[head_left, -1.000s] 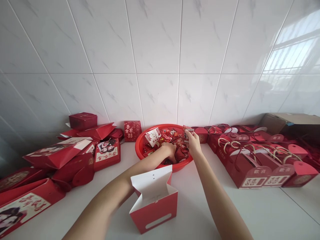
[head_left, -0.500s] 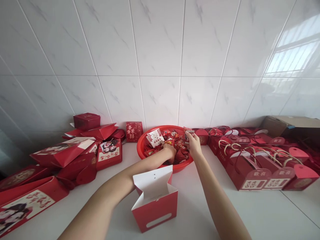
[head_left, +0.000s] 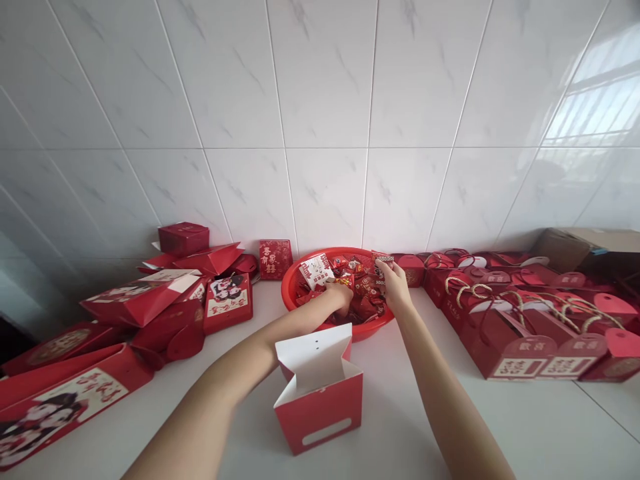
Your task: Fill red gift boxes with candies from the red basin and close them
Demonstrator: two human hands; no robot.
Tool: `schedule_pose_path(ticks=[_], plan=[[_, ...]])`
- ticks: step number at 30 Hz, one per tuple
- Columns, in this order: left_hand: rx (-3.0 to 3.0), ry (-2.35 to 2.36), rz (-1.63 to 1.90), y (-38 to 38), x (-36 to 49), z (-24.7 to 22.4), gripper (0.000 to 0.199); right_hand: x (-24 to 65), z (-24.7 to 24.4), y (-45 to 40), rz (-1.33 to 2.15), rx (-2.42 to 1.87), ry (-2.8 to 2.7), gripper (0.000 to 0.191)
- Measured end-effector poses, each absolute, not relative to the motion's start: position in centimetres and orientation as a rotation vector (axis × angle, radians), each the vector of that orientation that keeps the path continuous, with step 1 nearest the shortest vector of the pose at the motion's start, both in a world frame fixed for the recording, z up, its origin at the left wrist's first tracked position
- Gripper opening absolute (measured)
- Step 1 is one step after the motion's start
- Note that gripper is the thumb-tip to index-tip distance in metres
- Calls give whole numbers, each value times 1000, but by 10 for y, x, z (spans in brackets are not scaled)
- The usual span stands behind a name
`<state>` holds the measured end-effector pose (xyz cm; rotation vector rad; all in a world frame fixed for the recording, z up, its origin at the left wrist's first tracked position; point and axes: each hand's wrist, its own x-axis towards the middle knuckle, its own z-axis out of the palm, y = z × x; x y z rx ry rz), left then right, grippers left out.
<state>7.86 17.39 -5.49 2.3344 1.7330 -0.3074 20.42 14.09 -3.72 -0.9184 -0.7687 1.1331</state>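
Observation:
A red plastic basket by the wall holds several shiny red wrapped sweets and a white-and-red card. My left hand reaches into it, fingers curled down among the wrappers; what they grip is partly hidden. At the basket's right rim, my right hand pinches a small red packet with white print. In front of the basket, between my forearms, an open red gift box with a white inside stands upright on the counter.
Piled on the left are red boxes, some printed with a couple's picture. A red card box leans on the tiled wall. To the right stand rows of red gift boxes with rope handles, a brown carton behind them.
The whole view has shifted slightly, so everything appears a little further right. Both hands stay at the basket, and the right still pinches the small red packet.

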Motion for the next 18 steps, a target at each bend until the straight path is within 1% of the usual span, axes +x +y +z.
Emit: schedule_pose_path(ticks=[3, 9, 12, 15, 18], plan=[[2270, 1733, -282, 174, 72, -46, 31, 204, -37, 141, 1140, -932, -777, 22], [2158, 1578, 47, 172, 43, -20, 14, 204, -32, 137, 1145, -947, -788, 23], [2046, 1500, 271, 174, 31, -11, 13, 203, -31, 136, 1161, -939, -786, 21], [1784, 1440, 528, 175, 27, -8, 11, 203, -31, 136, 1169, -936, -793, 19], [1582, 1375, 661, 173, 28, -5, 17, 204, -30, 135, 1179, -960, -802, 19]])
